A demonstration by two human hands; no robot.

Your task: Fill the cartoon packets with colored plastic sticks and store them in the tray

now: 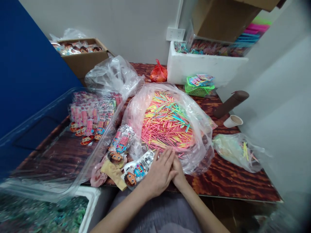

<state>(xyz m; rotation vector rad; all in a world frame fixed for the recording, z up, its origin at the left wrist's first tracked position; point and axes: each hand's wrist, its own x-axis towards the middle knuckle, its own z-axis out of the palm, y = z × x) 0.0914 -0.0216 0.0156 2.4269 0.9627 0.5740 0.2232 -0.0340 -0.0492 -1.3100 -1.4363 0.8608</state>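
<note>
Apparent step: gathering at the six o'clock edge of the sticks (167, 129). Left hand (160, 172) overlaps right hand (179, 172); whether either grips anything is indeterminable. Next move calls for parting the hands.

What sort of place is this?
Probably a packing workspace: an open translucent plastic bag of thin multicoloured sticks, a clear plastic tub of pink-filled packets, and an open brown cardboard box of printed packets.

Likely packing workshop: sticks (167, 126), pouches (91, 114)

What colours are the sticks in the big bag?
The sticks are mostly pink, with yellow, green and blue; head view.
</note>
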